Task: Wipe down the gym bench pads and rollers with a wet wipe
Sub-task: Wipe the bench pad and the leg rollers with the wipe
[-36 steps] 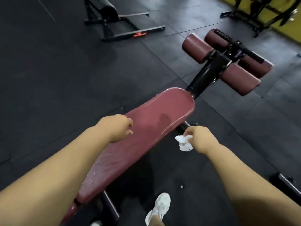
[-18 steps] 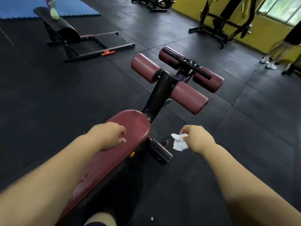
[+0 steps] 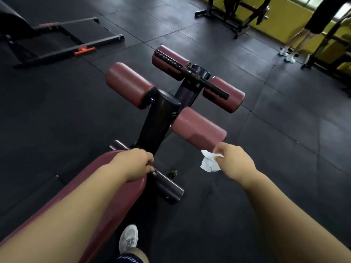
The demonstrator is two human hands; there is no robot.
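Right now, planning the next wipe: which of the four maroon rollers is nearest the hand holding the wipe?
The near-right maroon padded roller, just beyond the right hand pinching the white wet wipe; the others lie farther off.

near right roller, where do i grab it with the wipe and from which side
Probably grip the near right roller round its middle from above, wrapping the wet wipe over the top. It is a level cylinder, fixed to the black post at its inner end; its free end lies close to the right hand pinching the wipe.
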